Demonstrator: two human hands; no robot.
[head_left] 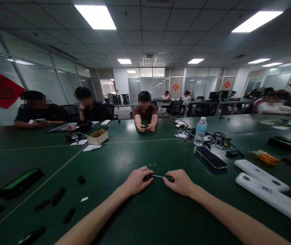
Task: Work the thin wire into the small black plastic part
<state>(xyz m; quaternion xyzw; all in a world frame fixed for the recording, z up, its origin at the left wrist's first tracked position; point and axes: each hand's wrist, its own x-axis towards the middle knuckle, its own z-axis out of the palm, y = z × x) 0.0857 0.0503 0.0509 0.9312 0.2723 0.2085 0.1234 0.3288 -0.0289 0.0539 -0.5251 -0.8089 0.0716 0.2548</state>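
- Over the green tabletop [109,160], near its front edge: left hand [136,181] and right hand [180,182] close together, each clamped on a black end of a thin metal rod [158,176].
- Rod level, just above the surface, midway between both hands, its black ends mostly hidden by the fingers.
- Handling of this one piece under way; finished or not, impossible to tell at this size.
- Left of the hands: loose black oblong pieces [58,196], unheld, well apart from either hand.
- Right of the hands: black smartphone [211,158], two white oblong cases [261,175], tangled black cables [218,139], water bottle [200,131].
- Across the table: a co-worker's hands [145,126] around a small dark object.
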